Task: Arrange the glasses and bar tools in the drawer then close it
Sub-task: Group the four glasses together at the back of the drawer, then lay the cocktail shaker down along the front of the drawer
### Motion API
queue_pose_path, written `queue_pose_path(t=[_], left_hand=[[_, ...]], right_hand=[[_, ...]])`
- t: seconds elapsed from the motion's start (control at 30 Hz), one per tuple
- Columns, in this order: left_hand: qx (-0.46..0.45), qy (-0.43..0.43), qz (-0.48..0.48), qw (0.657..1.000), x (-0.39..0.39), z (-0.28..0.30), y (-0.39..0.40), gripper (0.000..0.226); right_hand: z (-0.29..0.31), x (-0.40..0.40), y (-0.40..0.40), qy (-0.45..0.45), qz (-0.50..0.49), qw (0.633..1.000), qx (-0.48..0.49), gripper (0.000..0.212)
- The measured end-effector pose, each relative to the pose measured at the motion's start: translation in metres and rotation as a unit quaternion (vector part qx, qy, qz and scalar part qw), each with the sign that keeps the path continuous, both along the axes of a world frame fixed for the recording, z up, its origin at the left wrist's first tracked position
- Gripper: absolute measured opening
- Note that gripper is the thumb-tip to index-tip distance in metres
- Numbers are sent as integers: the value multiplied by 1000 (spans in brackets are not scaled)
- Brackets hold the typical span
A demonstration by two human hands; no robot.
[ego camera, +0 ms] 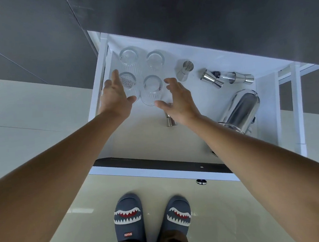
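The white drawer (pixel 148 137) stands pulled open below a dark counter. Several ribbed clear glasses stand in a block at its back left; the front pair are a labelled glass (pixel 128 81) and a plain glass (pixel 152 90). My left hand (pixel 115 97) is open beside the labelled glass, and my right hand (pixel 176 100) is open on the other side of the plain glass. Neither hand grips anything. An upright steel jigger (pixel 185 70), two lying jiggers (pixel 211 78) (pixel 244 77) with a clear pourer (pixel 225 75) between them, and a steel shaker (pixel 240 112) lie to the right.
A small steel jigger (pixel 169 121) sits partly hidden under my right wrist. The drawer's dark front edge (pixel 158 162) runs across just above my feet in shark slippers (pixel 128 218). A glossy cream floor lies below, and white drawer rails (pixel 298 110) stand at the right.
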State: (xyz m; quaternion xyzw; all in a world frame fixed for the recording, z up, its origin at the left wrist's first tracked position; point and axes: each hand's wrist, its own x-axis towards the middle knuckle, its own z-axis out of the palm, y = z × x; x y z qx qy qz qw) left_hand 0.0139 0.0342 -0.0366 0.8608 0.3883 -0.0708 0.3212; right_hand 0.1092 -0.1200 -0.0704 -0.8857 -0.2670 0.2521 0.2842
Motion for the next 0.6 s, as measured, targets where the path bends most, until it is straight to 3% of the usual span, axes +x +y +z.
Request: queue_pose_path(t=[0.13, 0.2, 0.27, 0.37, 0.47, 0.6], left_hand=[[71, -96, 35, 992, -18, 6, -38, 83], [88, -127, 3, 988, -25, 7, -63, 72], [31, -112, -61, 991, -26, 6, -91, 61], [-91, -49, -178, 979, -18, -3, -137, 59], [-164, -5, -238, 957, -1, -11, -177, 68], [-202, -10, -217, 955, 20, -15, -205, 60]], right_hand=[[14, 10, -56, -152, -40, 987, 32, 33], [19, 27, -89, -239, -84, 967, -5, 27], [23, 50, -120, -265, -142, 950, -84, 28], [27, 82, -157, -135, -211, 951, -181, 41], [29, 93, -174, 32, -234, 956, -171, 51], [29, 87, -175, 53, -237, 959, -148, 52]])
